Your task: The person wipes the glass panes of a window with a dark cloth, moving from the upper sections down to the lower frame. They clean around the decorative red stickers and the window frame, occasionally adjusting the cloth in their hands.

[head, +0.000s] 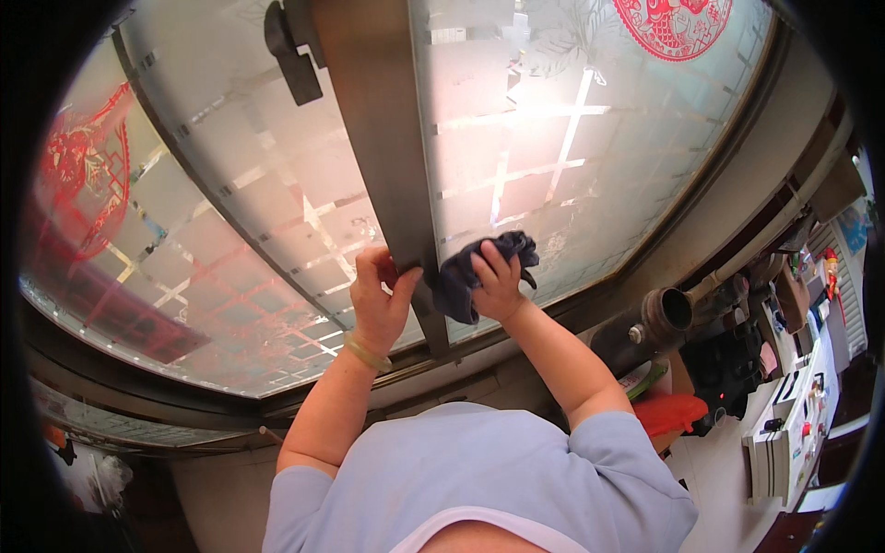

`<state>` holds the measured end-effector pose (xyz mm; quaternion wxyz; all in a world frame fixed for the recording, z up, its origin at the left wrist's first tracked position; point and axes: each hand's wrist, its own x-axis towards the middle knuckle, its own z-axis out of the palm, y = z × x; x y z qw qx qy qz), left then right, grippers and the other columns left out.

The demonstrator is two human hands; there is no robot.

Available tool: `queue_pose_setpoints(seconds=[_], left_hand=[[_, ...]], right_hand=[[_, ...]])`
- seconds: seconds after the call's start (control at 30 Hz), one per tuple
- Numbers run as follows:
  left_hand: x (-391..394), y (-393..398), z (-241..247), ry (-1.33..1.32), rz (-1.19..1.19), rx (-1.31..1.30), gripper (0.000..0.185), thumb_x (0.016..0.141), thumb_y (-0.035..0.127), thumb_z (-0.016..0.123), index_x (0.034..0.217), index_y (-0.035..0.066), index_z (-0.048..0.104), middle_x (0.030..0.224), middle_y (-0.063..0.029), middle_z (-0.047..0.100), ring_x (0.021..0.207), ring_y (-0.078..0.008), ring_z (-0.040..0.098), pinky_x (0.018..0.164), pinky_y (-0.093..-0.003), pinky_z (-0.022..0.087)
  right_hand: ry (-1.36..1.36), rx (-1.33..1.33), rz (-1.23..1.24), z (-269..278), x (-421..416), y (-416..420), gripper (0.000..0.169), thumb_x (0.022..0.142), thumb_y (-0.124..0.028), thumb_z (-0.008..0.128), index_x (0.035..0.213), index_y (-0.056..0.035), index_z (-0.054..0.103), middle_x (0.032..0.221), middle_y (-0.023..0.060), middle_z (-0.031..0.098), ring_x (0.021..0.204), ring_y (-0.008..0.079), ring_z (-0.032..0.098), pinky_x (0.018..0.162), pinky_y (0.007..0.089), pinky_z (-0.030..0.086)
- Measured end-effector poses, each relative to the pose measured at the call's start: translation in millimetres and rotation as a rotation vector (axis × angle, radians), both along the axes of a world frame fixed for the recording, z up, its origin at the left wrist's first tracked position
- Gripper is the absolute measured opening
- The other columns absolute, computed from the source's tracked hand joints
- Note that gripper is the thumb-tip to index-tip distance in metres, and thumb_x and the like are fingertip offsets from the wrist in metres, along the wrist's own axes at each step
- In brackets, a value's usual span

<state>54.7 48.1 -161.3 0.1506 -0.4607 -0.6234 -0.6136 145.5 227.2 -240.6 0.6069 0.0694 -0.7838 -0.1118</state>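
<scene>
A dark, crumpled cloth [460, 285] is in my right hand [499, 282], pressed near the right edge of the brown metal window frame post [377, 117] and the frosted glass pane [484, 166] beside it. My left hand [382, 294] is at the left edge of that post, with the thumb on its face and the fingers curled at its side; part of the fingers is hidden. A pale bangle [368, 352] circles my left wrist. Higher on the post sits a black window handle [294, 52].
Red paper-cut decorations [674, 27] are on the glass at upper right and far left. A dark pipe [671, 309] runs along the wall at right. Below it lies a red plastic bag [671, 413]. A white cabinet [788, 428] with items on top stands at far right.
</scene>
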Motion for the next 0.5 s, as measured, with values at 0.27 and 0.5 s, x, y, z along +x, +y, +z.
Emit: queue_pose_setpoints(seconds=[0.27,0.5], left_hand=[[-1,-2,-1,-0.041,0.003,-0.011,0.033,0.078,0.004,0.069,0.103,0.004,0.047,0.075,-0.005,0.058,0.06,-0.0107,0.053,0.057,-0.0237,0.045],[-4,-2,-3,-0.059,-0.037,-0.05,0.03,0.08,0.009,0.069,0.101,0.004,0.048,0.071,-0.0048,0.056,0.059,-0.0129,0.053,0.057,-0.0261,0.045]], right_hand=[[-0.204,0.217,-0.022,9,20,7,0.01,0.079,-0.021,0.055,0.084,-0.0224,0.064,0.116,0.0025,0.057,0.119,0.0247,0.05,0.089,0.0468,0.039],[-0.095,0.216,-0.208,99,16,3,0.028,0.082,-0.023,0.051,0.104,-0.0275,0.067,0.122,0.0027,0.053,0.121,0.0221,0.047,0.097,0.0467,0.033]])
